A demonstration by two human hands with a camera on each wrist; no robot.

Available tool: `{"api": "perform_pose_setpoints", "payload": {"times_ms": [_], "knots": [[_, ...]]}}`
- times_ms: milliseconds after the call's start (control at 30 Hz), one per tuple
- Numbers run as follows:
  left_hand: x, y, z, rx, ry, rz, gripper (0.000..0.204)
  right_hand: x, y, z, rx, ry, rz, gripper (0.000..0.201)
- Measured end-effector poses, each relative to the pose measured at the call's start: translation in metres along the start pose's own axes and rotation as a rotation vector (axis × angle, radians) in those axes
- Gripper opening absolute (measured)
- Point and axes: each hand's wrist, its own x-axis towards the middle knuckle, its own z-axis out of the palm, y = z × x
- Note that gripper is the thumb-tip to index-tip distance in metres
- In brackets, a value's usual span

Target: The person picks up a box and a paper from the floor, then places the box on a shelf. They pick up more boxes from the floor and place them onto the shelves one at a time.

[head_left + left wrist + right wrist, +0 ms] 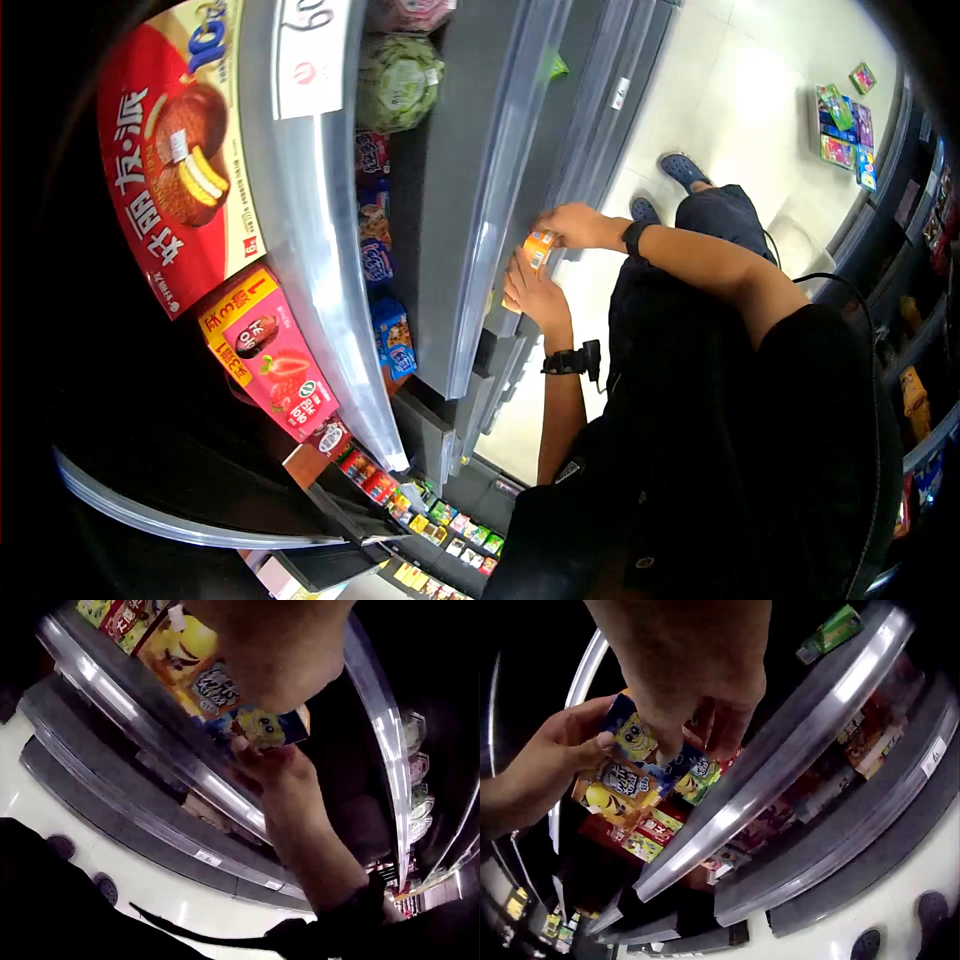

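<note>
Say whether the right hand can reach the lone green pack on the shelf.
Probably not yet: the right hand holds the orange box, though nothing visible blocks the shelf toward the green pack.

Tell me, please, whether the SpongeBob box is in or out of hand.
The SpongeBob box is in hand: the left hand and right hand both grip it. Whether the shelf also supports it, I cannot tell.

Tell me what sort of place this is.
Most likely a shop's snack aisle: there are tiered shelves, a large price card and a pink box picturing strawberries.
</note>
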Motion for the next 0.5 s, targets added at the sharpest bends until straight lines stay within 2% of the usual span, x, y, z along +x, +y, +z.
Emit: {"api": "perform_pose_setpoints", "payload": {"times_ms": [33, 133, 167, 267, 300, 433, 500], "knots": [[0.003, -0.005, -0.001, -0.018, 0.06, 0.022, 0.048, 0.013, 0.002, 0.006, 0.001, 0.073, -0.027, 0.042], [0.001, -0.007, -0.011, 0.01, 0.089, 0.045, 0.049, 0.046, -0.013, -0.005, -0.125, 0.015, 0.13, 0.046], [-0.002, -0.018, -0.006, 0.009, 0.106, 0.098, 0.05, 0.056, 0.003, 0.011, -0.081, 0.118, 0.051, 0.044], [-0.01, -0.046, 0.002, -0.076, -0.008, -0.02, 0.05, 0.07, 0.009, 0.01, -0.277, 0.04, -0.066, 0.039], [-0.008, -0.054, 0.0, -0.086, 0.003, -0.035, 0.048, 0.075, 0.009, 0.012, -0.334, -0.023, 0.019, 0.033], [0.002, -0.094, -0.002, -0.082, -0.083, -0.207, 0.038, 0.085, 0.018, 0.025, -0.338, -0.071, 0.19, 0.028], [0.005, -0.103, -0.003, -0.14, -0.068, -0.187, 0.036, 0.082, -0.004, 0.01, -0.231, 0.033, 0.183, 0.023]]}}
